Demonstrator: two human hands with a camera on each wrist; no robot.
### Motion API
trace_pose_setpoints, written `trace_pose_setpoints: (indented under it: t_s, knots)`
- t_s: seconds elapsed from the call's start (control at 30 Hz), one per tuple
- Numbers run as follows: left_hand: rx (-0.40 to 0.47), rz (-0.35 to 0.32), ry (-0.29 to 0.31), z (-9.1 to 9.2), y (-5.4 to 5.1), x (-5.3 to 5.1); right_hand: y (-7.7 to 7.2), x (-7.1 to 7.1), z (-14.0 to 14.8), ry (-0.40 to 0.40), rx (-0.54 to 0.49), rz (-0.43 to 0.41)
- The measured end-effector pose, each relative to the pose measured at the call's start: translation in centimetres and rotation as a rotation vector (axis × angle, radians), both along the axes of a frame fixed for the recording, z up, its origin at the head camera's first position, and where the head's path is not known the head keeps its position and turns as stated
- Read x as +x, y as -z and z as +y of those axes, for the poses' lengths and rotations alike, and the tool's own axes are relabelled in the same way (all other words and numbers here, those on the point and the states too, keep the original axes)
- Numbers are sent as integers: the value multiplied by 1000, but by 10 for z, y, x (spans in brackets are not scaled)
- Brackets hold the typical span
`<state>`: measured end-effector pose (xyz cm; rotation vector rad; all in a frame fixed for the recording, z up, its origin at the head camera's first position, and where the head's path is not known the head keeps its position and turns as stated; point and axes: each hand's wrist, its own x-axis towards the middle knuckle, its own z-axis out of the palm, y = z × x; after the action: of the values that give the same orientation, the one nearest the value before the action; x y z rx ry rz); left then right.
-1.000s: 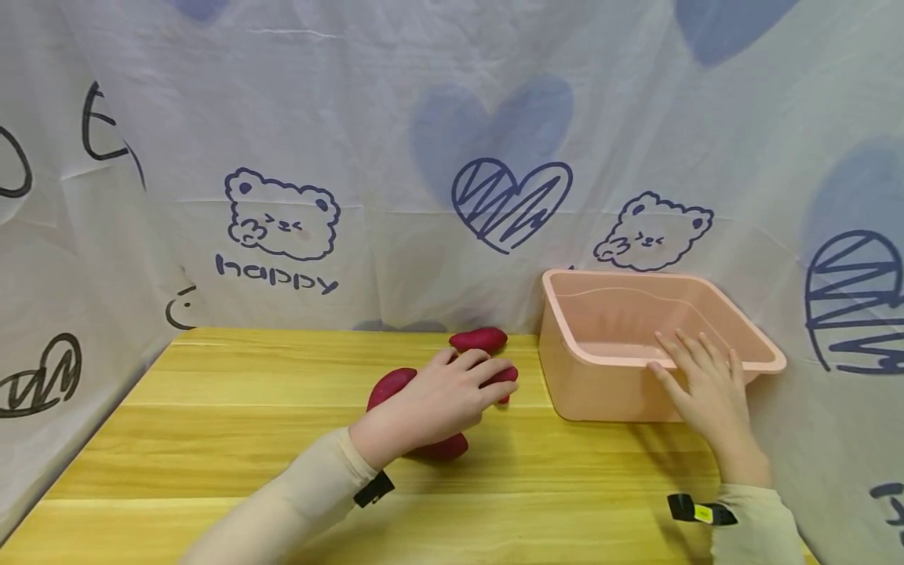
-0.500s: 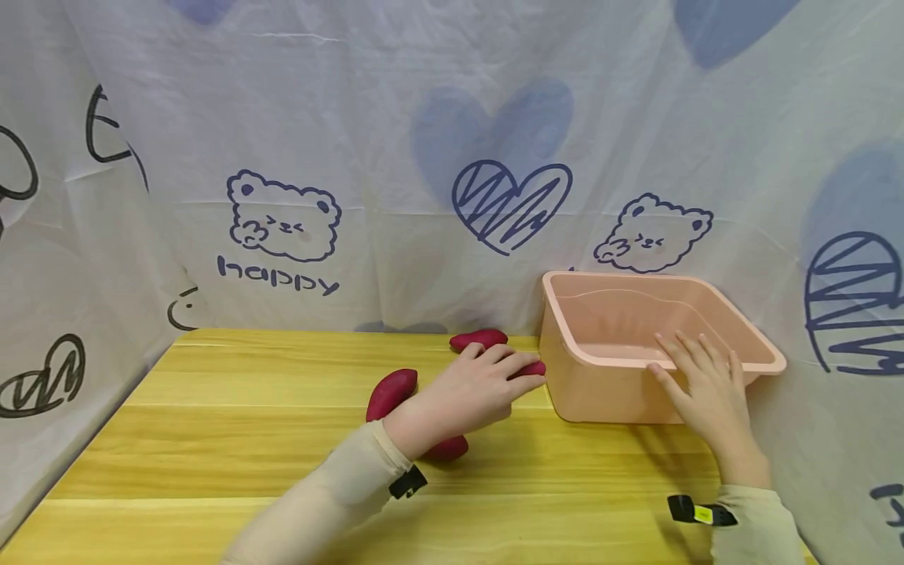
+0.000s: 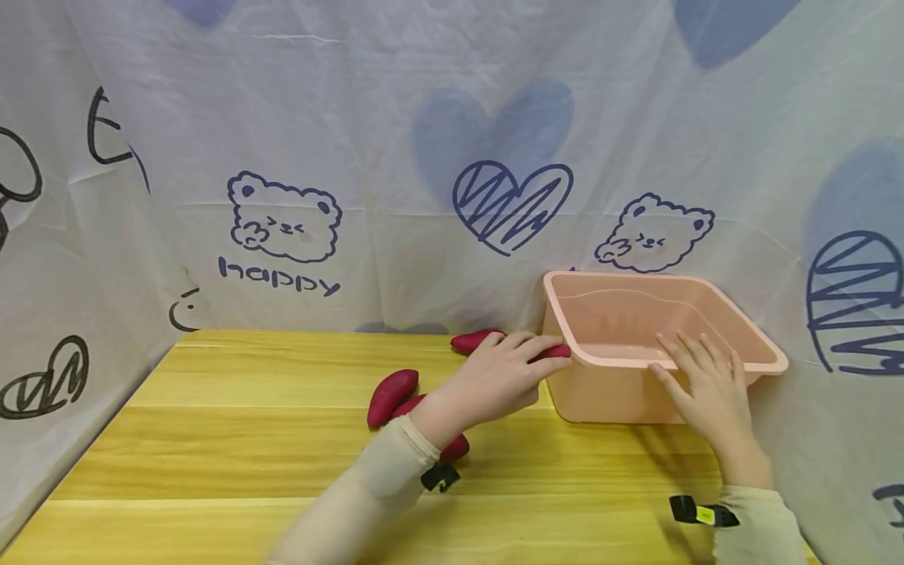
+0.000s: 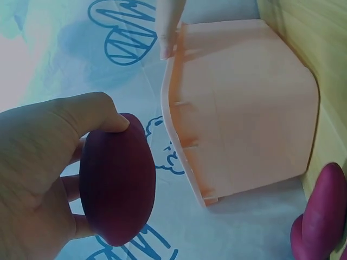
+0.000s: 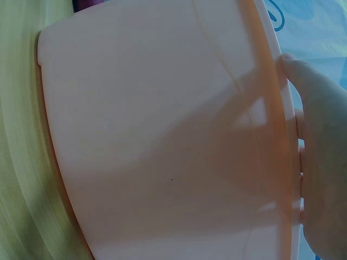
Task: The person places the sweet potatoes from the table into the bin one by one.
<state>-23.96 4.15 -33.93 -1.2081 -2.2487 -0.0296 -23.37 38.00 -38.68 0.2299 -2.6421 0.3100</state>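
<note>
In the head view my left hand [image 3: 494,380] grips a dark red sweet potato [image 3: 555,352] at the left rim of a pink bin [image 3: 614,392]. The left wrist view shows that sweet potato [image 4: 117,181] pinched between the thumb and fingers of my left hand [image 4: 49,162], off the table and apart from the bin [image 4: 249,103]. My right hand [image 3: 716,404] rests on the bin's near rim with its fingers spread. From the right wrist view, the fingers of the right hand [image 5: 328,157] lie over the rim of the bin [image 5: 162,135].
Several red sweet potatoes lie on the wooden table [image 3: 233,439]: one [image 3: 391,398] left of my left forearm, one [image 3: 455,448] partly hidden below it, another [image 3: 475,340] at the back edge. A patterned cloth [image 3: 395,102] hangs behind.
My left hand has moved right and slightly up with the sweet potato, from among the others to the bin's left rim. The right hand and the bin have stayed put.
</note>
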Motion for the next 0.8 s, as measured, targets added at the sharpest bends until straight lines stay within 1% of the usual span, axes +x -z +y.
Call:
trace_pose_setpoints:
  t_s: [0.13,0.3,0.5,0.67,0.8]
  knots:
    - [63,14,18,8,-2,-3,0,0,0,2,1,1]
    - [102,32,20,16,-3,-7,1,0,0,4,5,4]
    - [180,33,64,26,-5,-14,1,-1,1,9,12,2]
    - [204,30,87,37,-9,-19,0,-1,1,10,15,1]
    - [204,30,81,45,-13,-22,0,-1,0,13,15,-1]
